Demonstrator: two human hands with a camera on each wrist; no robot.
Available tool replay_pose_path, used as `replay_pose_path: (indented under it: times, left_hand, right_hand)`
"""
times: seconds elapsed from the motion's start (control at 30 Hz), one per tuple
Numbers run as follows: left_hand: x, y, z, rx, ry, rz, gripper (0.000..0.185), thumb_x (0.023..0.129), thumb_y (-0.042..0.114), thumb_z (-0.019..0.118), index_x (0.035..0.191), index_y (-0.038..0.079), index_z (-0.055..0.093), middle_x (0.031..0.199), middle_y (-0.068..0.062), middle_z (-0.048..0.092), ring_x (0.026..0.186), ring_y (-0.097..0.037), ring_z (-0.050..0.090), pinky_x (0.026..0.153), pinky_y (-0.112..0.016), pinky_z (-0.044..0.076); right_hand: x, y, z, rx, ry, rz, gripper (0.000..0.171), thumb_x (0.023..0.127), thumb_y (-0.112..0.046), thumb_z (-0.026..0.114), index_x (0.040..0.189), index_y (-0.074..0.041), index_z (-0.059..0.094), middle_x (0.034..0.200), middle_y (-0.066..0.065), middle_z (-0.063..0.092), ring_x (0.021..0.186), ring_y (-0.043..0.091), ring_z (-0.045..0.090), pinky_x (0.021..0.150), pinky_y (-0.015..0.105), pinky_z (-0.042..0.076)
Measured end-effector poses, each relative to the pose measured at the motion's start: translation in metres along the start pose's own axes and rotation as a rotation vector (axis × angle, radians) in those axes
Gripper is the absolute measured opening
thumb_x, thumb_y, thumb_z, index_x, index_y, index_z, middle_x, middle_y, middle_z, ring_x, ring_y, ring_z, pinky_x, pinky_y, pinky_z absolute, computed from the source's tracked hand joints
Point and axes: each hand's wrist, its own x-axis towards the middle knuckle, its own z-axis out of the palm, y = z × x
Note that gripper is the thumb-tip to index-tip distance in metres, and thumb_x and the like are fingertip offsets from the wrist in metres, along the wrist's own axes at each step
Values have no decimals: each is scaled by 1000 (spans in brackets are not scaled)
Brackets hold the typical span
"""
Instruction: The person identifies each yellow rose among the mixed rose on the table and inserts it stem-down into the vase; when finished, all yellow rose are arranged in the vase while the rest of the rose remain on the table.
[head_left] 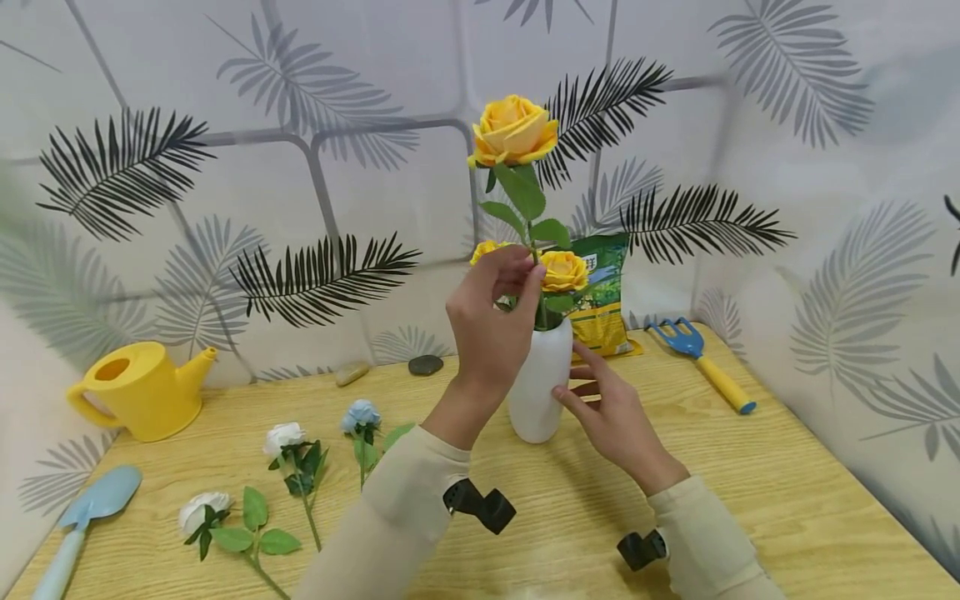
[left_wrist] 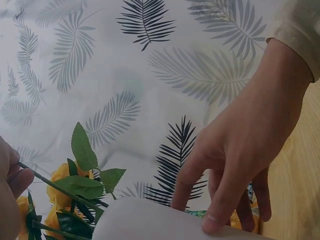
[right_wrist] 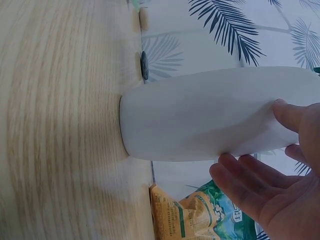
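Observation:
My left hand (head_left: 498, 321) pinches the green stem of a yellow artificial rose (head_left: 513, 133) between thumb and fingertips, above the mouth of a white vase (head_left: 540, 383). The rose stands nearly upright, its lower stem reaching down to the vase opening. Behind the hand, another yellow rose (head_left: 564, 272) and a partly hidden one (head_left: 487, 250) show over the rim. My right hand (head_left: 611, 408) holds the vase from its right side, thumb at the front and fingers round the side, as the right wrist view also shows. The vase stands upright on the wooden table (right_wrist: 65, 125).
White roses (head_left: 285, 437) and a blue rose (head_left: 362, 415) lie left of my left forearm. A yellow watering can (head_left: 150, 392) and light blue trowel (head_left: 101, 496) are farther left. Behind the vase stands a green-yellow bag (head_left: 603, 300); a blue hand fork (head_left: 701, 358) lies right. Stones (head_left: 425, 364) line the back.

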Motion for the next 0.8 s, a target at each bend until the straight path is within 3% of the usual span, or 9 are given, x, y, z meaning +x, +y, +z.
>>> replay_pose_path:
  times: [0.23,0.57,0.8]
  left_hand:
    - [-24,-5,5,83,38,-13,12,87,-1,76,96,-7,69,86,-19,74,66,-25,73,61,-27,61]
    - [-41,-17,8,90,31,-43,12,87,0,76,94,-6,69,86,-18,75,70,-25,74,57,-28,60]
    - [-49,-22,9,107,33,-63,9,86,-1,76,92,-4,70,81,-17,75,50,-21,65,48,-28,55]
  right_hand:
    - [0,0,-1,5,-1,4,67,100,-24,65,157,-13,31,132,23,63,107,36,70,86,48,61]
    - [-1,0,-1,-1,-6,17,68,101,-25,64,158,-11,30,133,24,62,109,37,69,87,48,60]
    - [-1,-2,-1,5,-11,14,67,101,-24,63,158,-12,30,133,23,62,108,37,70,87,48,60]
